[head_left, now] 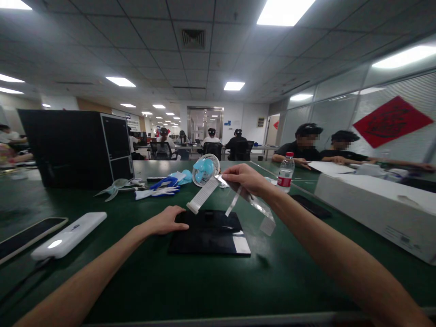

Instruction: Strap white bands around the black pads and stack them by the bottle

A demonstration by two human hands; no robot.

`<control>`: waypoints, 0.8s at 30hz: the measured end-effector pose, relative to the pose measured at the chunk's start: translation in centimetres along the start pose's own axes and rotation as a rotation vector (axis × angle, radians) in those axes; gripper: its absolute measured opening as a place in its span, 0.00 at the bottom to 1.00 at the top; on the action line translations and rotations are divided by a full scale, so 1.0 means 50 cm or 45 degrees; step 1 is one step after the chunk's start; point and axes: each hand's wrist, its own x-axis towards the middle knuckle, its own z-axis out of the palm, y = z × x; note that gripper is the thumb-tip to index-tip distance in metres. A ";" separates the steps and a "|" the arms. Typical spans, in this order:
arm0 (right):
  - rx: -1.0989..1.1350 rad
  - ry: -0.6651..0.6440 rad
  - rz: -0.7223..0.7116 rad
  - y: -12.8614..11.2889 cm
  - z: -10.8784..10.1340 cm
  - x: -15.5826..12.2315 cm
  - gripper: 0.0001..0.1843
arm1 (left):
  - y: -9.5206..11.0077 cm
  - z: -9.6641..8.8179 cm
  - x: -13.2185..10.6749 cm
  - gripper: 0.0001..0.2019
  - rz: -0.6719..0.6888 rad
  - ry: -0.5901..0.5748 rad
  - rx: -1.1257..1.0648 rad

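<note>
My right hand (245,177) is closed, pinching a white flat ribbon cable (205,194) with silvery parts. One end, with a connector, hangs to the left; other strips droop in the middle and to the right. Below it, a glossy black rectangular plate (204,240) with a small raised black block lies flat on the green table (143,281). At the plate's left edge rests my left hand (170,220), thumb and fingers apart, holding nothing that I can see. Whether it presses on the plate is hard to tell.
Beyond the plate lie blue-and-white gloves (157,190) and a small white fan (206,170) with blue parts. A water bottle (285,173) stands right of them. A black computer case (68,150), white power strip (70,235) and phone (29,236) are left; a white box (378,209) is right.
</note>
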 end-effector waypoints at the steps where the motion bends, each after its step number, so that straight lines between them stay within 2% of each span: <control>1: 0.000 -0.055 0.016 0.003 0.014 -0.001 0.12 | 0.003 -0.005 0.001 0.35 0.006 0.043 -0.024; 3: -0.019 -0.163 0.034 0.011 0.042 0.000 0.12 | 0.020 -0.022 0.000 0.29 0.024 0.201 -0.101; 5: -0.061 -0.253 0.036 0.018 0.070 0.001 0.11 | 0.050 -0.042 -0.007 0.27 0.065 0.369 -0.225; 6: -0.091 -0.291 0.035 0.021 0.083 0.002 0.11 | 0.070 -0.052 -0.012 0.28 0.106 0.394 -0.297; 10: -0.247 -0.377 -0.006 0.022 0.124 0.002 0.10 | 0.144 -0.067 -0.044 0.26 0.146 0.349 -0.381; 13: -0.334 -0.410 -0.033 0.020 0.141 -0.002 0.09 | 0.172 -0.061 -0.059 0.21 0.124 0.309 -0.417; 18: -0.362 -0.464 -0.025 0.018 0.132 -0.016 0.12 | 0.169 -0.063 -0.065 0.18 0.094 0.223 -0.556; 21: -0.362 -0.443 0.032 0.024 0.096 -0.038 0.18 | 0.149 -0.070 -0.073 0.18 -0.006 0.204 -0.708; 24: -0.344 -0.387 0.170 0.040 0.052 -0.071 0.22 | 0.123 -0.072 -0.083 0.19 -0.097 0.185 -0.829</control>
